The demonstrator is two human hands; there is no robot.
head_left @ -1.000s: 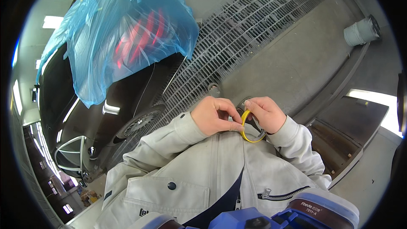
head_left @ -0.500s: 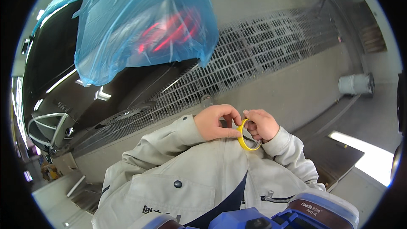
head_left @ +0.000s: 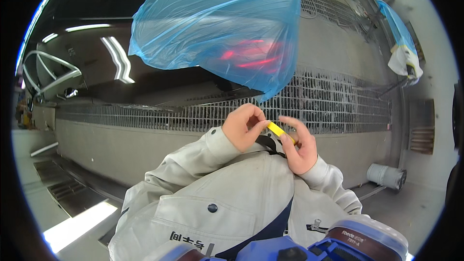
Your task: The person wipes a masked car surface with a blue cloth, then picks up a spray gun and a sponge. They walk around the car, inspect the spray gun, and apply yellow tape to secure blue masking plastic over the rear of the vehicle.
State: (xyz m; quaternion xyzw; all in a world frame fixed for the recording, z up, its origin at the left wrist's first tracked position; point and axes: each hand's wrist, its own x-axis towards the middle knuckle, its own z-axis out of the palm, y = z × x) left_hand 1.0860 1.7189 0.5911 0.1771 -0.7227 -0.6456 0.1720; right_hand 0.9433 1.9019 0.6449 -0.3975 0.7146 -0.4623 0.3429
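A narrow roll of yellow tape [head_left: 276,128] is held in front of my waist, seen almost edge-on. My left hand [head_left: 243,128] pinches its left end between thumb and fingertips. My right hand [head_left: 300,151] grips the other end, its thumb pressed along the band and its index finger stretched out above it. Whether a loose end of tape has been lifted, I cannot tell. Beyond my hands, blue plastic film [head_left: 212,24] covers part of a dark, glossy car body [head_left: 96,75], and a red light shows through the film.
Metal floor grating [head_left: 333,101] runs between me and the car. A grey cylindrical bucket [head_left: 385,177] lies on its side at the right. Near the right wall stands a stand draped with blue and white covering [head_left: 405,60]. The car's door mirror [head_left: 70,93] sticks out at the left.
My view has turned, so the car and film sit further right and more level. The tape roll has tilted from a visible ring to nearly edge-on, and my right index finger has stretched out.
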